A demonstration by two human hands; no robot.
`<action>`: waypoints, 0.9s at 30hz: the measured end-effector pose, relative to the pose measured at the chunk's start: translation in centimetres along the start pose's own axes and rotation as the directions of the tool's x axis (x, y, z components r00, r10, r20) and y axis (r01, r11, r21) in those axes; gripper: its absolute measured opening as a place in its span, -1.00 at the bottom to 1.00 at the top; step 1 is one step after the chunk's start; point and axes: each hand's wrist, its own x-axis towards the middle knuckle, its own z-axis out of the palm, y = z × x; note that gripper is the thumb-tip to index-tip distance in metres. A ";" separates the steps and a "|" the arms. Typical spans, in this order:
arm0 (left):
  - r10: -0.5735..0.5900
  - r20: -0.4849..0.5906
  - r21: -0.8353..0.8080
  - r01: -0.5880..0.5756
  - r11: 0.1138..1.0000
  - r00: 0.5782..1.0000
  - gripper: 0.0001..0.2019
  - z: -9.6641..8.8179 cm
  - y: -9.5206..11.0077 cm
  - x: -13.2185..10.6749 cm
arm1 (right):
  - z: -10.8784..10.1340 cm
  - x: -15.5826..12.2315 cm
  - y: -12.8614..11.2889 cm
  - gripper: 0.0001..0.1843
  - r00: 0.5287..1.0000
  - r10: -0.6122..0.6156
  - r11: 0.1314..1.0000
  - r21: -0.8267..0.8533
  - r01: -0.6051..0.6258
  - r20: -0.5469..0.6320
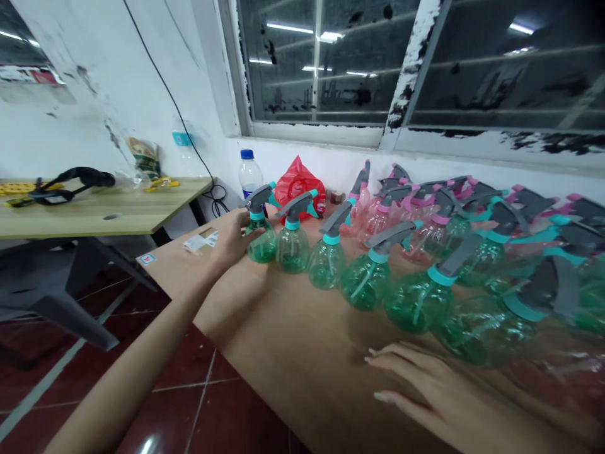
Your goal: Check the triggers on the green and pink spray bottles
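A row of green spray bottles with grey triggers runs across the brown table (293, 353). My left hand (232, 238) reaches out to the far left end of the row and its fingers close around the last green spray bottle (261, 234). Beside that bottle stands another green spray bottle (293, 243). My right hand (425, 384) lies flat on the table near the front edge, fingers stretched out, just in front of a nearer green bottle (418, 296). Pink spray bottles (392, 208) stand in a row behind the green ones.
A water bottle with a blue cap (249, 173) and a red plastic bag (299, 183) stand at the back by the wall. A wooden side table (94, 211) at the left carries a black tool (70, 183). Below is red tiled floor (208, 403).
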 end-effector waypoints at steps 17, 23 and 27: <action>0.233 -0.101 0.161 -0.215 0.963 0.967 -0.67 2.8 3.2 -6.1 | -0.3 -2.6 -0.8 -0.68 0.999 0.030 0.999 -0.043 -0.032 -0.045; 0.197 -0.048 0.343 -0.170 0.924 0.979 -0.46 5.2 5.5 -4.6 | -1.3 -3.6 -2.5 -0.70 0.998 0.060 0.995 0.075 -0.060 0.003; 0.142 -0.026 0.434 -0.117 0.893 0.990 -0.53 5.1 6.5 -4.5 | -1.2 -5.0 -2.6 -0.68 0.997 0.079 0.988 0.130 -0.078 0.002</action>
